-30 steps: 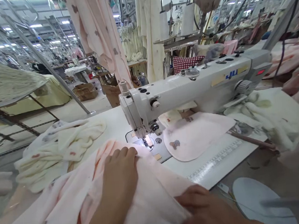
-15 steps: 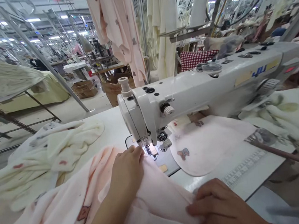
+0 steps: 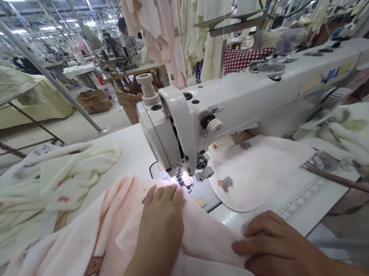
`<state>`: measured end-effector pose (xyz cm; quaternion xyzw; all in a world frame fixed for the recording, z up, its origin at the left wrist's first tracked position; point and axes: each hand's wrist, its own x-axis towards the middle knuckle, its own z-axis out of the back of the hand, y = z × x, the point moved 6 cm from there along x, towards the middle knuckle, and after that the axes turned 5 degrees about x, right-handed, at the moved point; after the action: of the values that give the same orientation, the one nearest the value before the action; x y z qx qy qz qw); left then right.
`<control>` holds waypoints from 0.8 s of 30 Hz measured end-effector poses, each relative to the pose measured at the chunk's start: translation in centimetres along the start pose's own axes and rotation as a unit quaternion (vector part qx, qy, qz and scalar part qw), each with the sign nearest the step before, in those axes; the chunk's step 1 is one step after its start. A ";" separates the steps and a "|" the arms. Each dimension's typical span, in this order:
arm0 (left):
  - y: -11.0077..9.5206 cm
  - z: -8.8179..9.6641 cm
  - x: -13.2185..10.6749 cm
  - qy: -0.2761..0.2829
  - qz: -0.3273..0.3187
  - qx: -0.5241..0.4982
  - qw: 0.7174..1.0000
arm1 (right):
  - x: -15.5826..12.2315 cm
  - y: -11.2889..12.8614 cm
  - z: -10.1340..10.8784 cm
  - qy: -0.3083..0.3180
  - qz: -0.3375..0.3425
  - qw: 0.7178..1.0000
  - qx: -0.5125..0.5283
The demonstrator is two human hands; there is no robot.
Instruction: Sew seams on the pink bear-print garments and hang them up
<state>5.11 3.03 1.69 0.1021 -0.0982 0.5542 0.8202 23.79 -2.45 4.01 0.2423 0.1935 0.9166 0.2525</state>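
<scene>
A pale pink fleece fabric (image 3: 211, 236) with a printed bear spreads over the sewing table, its far edge at the lit presser foot (image 3: 179, 180) of a white sewing machine (image 3: 233, 102). My left hand (image 3: 164, 214) is on the fabric just in front of the foot, fingers bent and close together, gripping it. Lower right, my right hand (image 3: 278, 246) has the fabric's right edge pinched between thumb and fingers, partly out of sight under the hand. A rounded pale pink piece (image 3: 257, 174) with a small bear print lies under the machine arm.
Cream fleece pieces (image 3: 66, 176) are heaped on the table's left. A printed ruler scale (image 3: 304, 198) and a brown rod (image 3: 340, 178) are at right, near more cream cloth (image 3: 362, 137). Behind the machine hang pink fabric strips (image 3: 163, 35); a cardboard box (image 3: 94, 101) sits on the floor.
My left hand sits slightly farther back from the presser foot, its fingers flatter over the fabric. My right hand keeps its hold at the edge. The camera view has shifted a little.
</scene>
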 end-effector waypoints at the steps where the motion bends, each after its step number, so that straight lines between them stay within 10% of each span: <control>1: -0.3 0.1 -0.6 0.005 -0.006 0.010 1.000 | 0.0 0.1 0.1 0.002 0.002 1.000 -0.002; 17: 0.3 -0.5 -0.6 0.034 -0.012 -0.010 0.999 | 0.1 0.0 0.1 0.016 -0.013 1.000 -0.013; 24: -6.8 1.5 -2.9 -0.039 -0.205 -0.052 0.977 | -1.1 -1.1 -0.1 -0.033 -0.036 0.999 -0.024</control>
<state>10.27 -2.47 1.89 0.0983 -0.1356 0.3641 0.9162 24.94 -2.20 3.07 0.2591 0.1719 0.9029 0.2968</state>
